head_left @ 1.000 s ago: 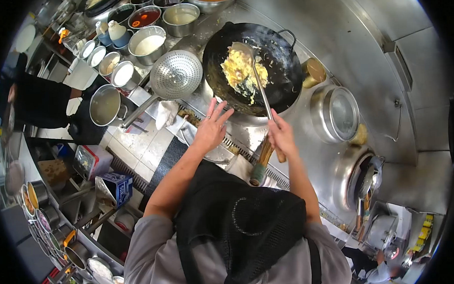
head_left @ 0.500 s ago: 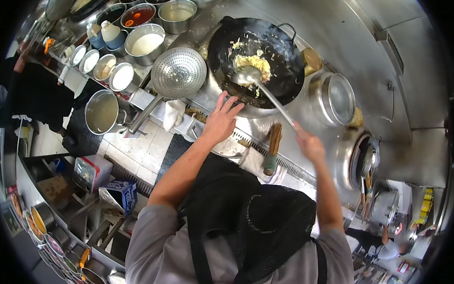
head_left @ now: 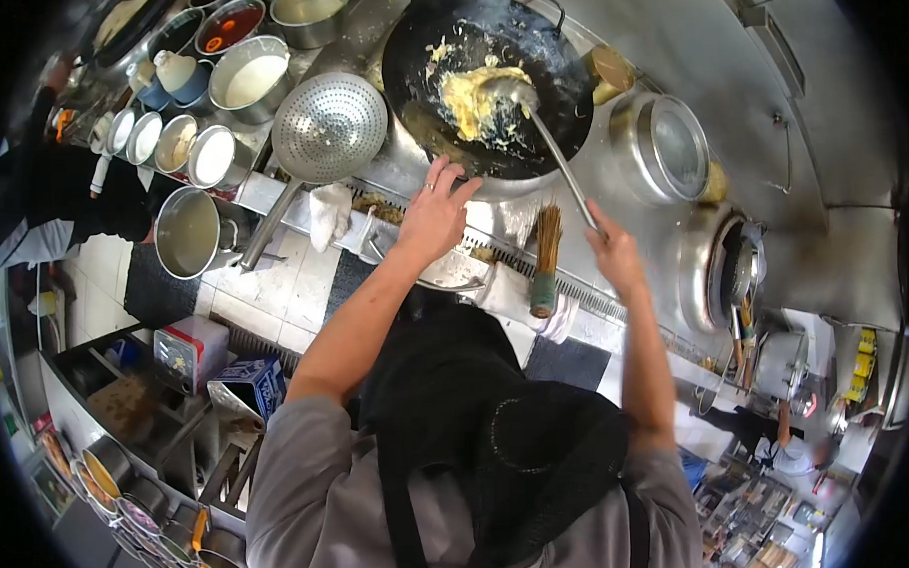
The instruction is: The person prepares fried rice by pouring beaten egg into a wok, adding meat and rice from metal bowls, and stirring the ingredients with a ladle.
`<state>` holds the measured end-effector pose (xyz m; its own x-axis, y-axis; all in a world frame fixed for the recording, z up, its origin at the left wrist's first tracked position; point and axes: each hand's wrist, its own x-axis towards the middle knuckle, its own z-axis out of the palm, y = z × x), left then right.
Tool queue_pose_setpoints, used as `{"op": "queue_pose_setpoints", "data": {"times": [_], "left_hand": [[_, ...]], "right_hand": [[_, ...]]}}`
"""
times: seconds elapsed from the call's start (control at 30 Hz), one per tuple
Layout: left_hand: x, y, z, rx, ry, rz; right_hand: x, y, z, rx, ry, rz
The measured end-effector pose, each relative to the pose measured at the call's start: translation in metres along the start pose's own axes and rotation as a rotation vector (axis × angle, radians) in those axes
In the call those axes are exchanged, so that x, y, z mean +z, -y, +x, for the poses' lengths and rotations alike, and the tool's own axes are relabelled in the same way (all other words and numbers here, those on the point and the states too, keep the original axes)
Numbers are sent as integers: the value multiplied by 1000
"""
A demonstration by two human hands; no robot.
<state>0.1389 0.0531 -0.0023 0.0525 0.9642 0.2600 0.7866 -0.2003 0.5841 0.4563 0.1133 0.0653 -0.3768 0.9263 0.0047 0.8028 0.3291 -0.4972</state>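
Observation:
In the upper middle of the head view a black wok [head_left: 559, 130] holds yellow, egg-like food [head_left: 465, 101]. My right hand [head_left: 614, 251] is closed around the end of a metal ladle's long handle [head_left: 562, 160]. The ladle's bowl [head_left: 509, 90] rests in the food, towards its right side. My left hand [head_left: 434, 217] is at the wok's near rim with fingers extended, wearing a ring. Whether its fingertips touch the rim is hard to tell.
A perforated strainer [head_left: 329, 128] lies left of the wok, beside a pot [head_left: 188, 231] and several seasoning containers. A bamboo brush [head_left: 547, 256] and white cloth [head_left: 503, 290] lie nearer me. Lidded pots [head_left: 660, 147] stand right. Other people [head_left: 81, 197] are at left and far right.
The ladle's bowl has moved from the near left of the food to its right side, and the food appears more spread. My left hand stays by the rim. The whole view has shifted.

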Motion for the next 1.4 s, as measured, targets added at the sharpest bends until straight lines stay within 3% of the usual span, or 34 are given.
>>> {"op": "queue_pose_setpoints", "data": {"times": [0.07, 0.2, 0.27, 0.3, 0.37, 0.47, 0.53, 0.6, 0.77, 0.83, 0.9, 0.97, 1.07, 1.13, 1.23, 1.3, 1.37, 1.4], "left_hand": [[-5, 1, 3, 7, 1, -7], [1, -2, -1, -22, 48, -27], [0, -8, -1, -40, 31, 12], [-1, -10, -1, -48, 36, 9], [1, -7, -2, -35, 39, 17], [1, -4, -4, -31, 39, 27], [0, -5, -5, -35, 36, 36], [-4, -10, -4, -85, 73, 34], [-4, -14, -2, -86, 83, 34], [-5, -12, -6, -61, 65, 22], [-8, -9, -6, -37, 62, 3], [-8, -6, -7, -30, 51, -17], [-1, -1, -8, -1, 20, -30], [-3, -5, -8, -41, 41, -56], [3, -1, -8, -19, 23, -35], [2, 1, -9, -7, 19, -34], [0, 3, -10, 13, 29, -37], [-1, 4, -11, 15, 35, -38]], "right_hand": [[10, 36, 20, 483, 79, 410], [75, 37, 50, 442, -135, 492], [116, 23, 65, 68, -362, 22], [110, 20, 66, 64, -370, 28], [67, 56, 57, 450, 124, 850], [50, 50, 56, 430, 99, 967], [57, 51, 68, 371, 37, 906], [67, 64, 87, 354, -112, 524], [84, 24, 56, 201, 170, 518], [58, 0, 23, -227, 5, 63], [7, -18, 5, -92, 104, -155], [-59, 7, -5, -12, 176, -418], [-147, 58, -16, -42, 250, -450], [-184, 96, -24, -73, 352, -279], [-154, 83, -16, -36, 468, -244], [-89, 107, 17, 304, 485, -343], [10, 60, 32, 40, 128, -21], [25, 70, 36, 46, 128, -18]]}}
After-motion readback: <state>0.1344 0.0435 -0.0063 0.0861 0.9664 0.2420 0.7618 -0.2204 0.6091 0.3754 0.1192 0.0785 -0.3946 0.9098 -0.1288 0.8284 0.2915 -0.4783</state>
